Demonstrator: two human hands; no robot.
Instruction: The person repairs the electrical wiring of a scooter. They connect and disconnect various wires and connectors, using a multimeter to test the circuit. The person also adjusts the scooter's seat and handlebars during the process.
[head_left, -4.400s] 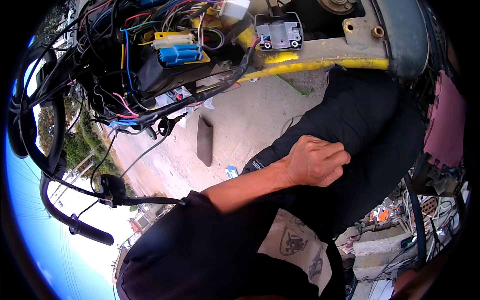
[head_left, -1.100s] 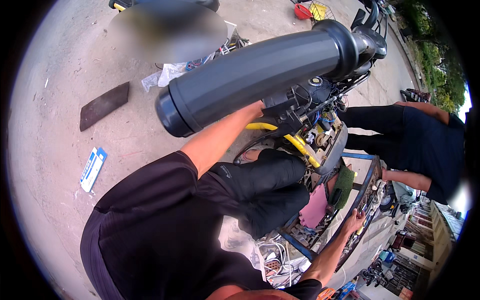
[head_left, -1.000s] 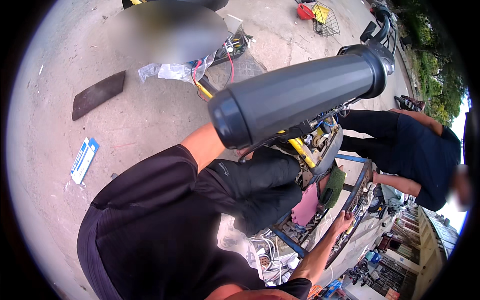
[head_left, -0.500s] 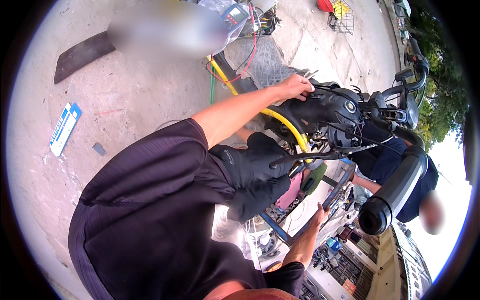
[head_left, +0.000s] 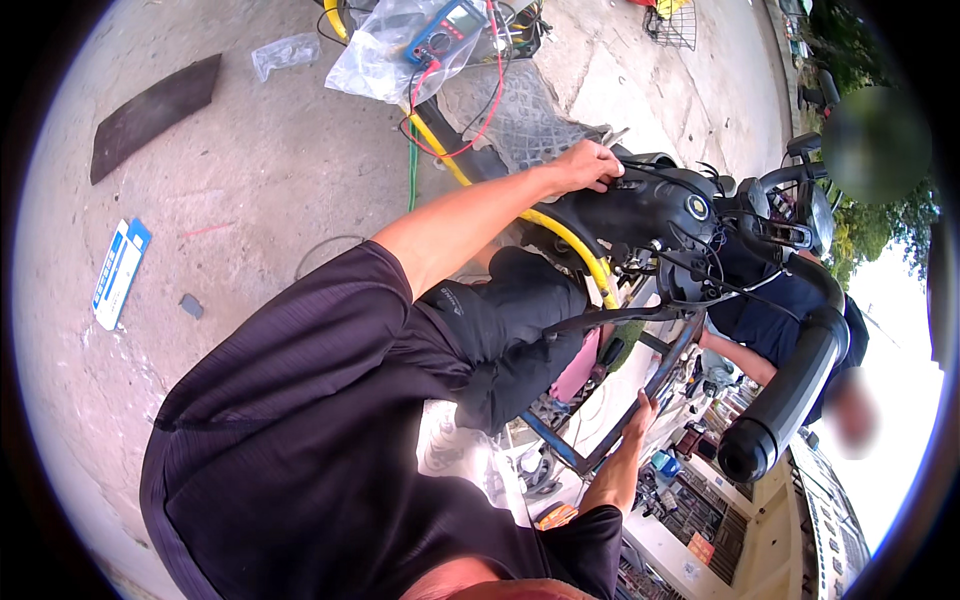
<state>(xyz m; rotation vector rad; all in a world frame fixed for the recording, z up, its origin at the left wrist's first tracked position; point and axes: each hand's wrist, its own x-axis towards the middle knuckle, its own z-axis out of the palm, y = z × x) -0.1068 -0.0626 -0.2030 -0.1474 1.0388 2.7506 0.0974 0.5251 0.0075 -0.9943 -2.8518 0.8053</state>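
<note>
My left hand (head_left: 590, 165) is closed on the black body part (head_left: 625, 200) of a partly dismantled two-wheeler, its fingers curled near some cables. A yellow frame tube (head_left: 575, 240) runs just below that forearm. Lower right, my right hand (head_left: 638, 418) grips a blue metal frame (head_left: 560, 445) holding a pink foam mat (head_left: 570, 370) and loose parts. A black handlebar grip (head_left: 778, 410) sticks out to the right of that hand, above the frame.
A co-worker (head_left: 760, 320) stands at the right, one arm reaching to the frame. A multimeter (head_left: 442, 32) with leads lies on clear plastic at the top. A dark flat piece (head_left: 150, 115) and a blue-and-white card (head_left: 120, 275) lie on the concrete ground (head_left: 250, 180).
The handlebar grip has swung from the middle foreground to the lower right, uncovering my left hand on the black body. My right hand stays on the blue frame through the last second.
</note>
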